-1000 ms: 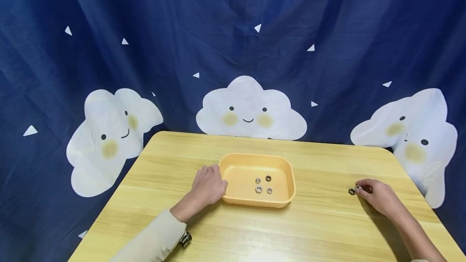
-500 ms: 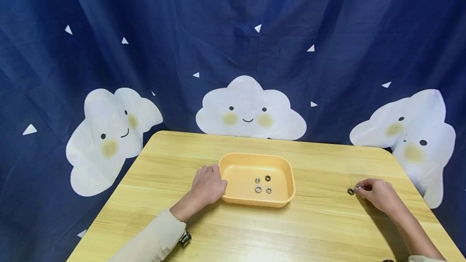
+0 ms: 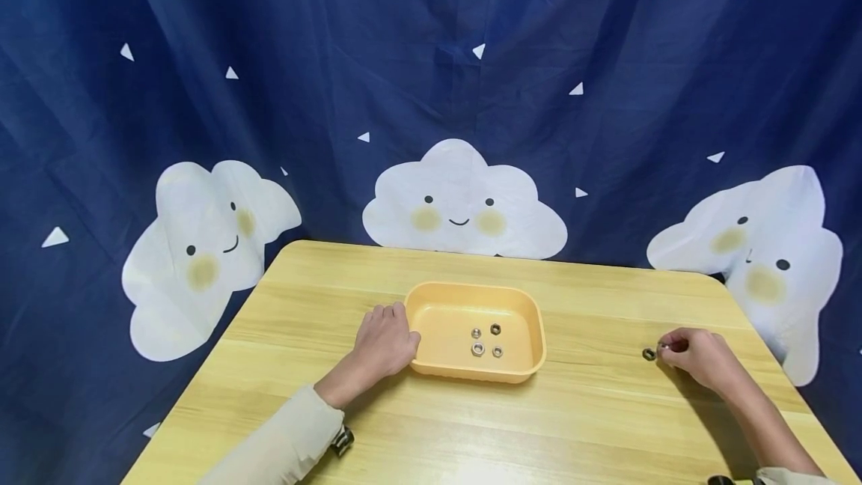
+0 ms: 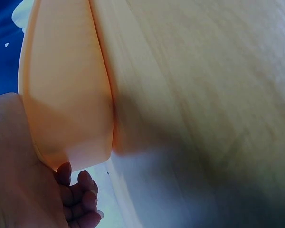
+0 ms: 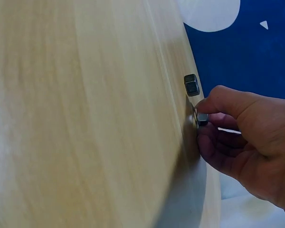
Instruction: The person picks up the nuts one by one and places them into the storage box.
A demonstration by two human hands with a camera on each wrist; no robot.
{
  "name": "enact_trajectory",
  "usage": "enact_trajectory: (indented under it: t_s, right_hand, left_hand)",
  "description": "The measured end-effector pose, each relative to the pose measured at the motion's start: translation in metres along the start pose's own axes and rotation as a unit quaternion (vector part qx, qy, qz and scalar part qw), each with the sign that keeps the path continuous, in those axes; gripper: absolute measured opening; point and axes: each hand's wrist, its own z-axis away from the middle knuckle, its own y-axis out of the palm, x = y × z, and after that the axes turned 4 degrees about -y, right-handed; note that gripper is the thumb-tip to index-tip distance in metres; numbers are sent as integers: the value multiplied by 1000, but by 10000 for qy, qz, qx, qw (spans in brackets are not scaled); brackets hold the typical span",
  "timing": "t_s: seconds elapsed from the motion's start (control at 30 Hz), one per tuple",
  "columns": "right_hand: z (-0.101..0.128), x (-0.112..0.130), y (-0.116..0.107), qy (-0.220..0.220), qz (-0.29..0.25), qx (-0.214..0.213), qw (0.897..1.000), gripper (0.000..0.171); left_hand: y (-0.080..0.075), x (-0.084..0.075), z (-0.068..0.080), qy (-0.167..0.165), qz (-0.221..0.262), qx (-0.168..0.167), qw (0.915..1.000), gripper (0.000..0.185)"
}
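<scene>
My left hand (image 3: 384,343) grips the left end of a yellow plastic tray (image 3: 471,374), its fingers curled at the rim. In the left wrist view the fingertips (image 4: 85,183) show beside the corner of the tray wall (image 4: 71,90). At the right of the table, my right hand (image 3: 703,358) pinches a silver hex nut (image 5: 202,119) between thumb and fingers, close to the tabletop. Just beyond those fingertips a dark hex nut (image 3: 649,354) lies on the wood. Inside the tray sit a dark nut (image 3: 495,328) and several silver nuts (image 3: 478,349).
The light wooden table (image 3: 572,425) has rounded far corners. Behind it hangs a dark blue curtain (image 3: 431,81) with white clouds and triangles. A black band (image 3: 343,440) sits at the left sleeve's cuff.
My right fingers have closed in around the silver nut, with little movement of the hand. The left hand and tray look the same.
</scene>
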Motion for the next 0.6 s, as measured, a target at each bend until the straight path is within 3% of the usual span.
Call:
enact_trajectory:
  t_s: [0.13, 0.6]
  right_hand:
    - [4, -1, 0, -170, -45, -276, 9995, 12]
    - [2, -1, -5, -176, -154, -293, 9993, 17]
  left_hand:
    - [0, 0, 0, -11, -5, 15, 10000, 23]
    - [0, -1, 0, -57, 57, 7, 10000, 24]
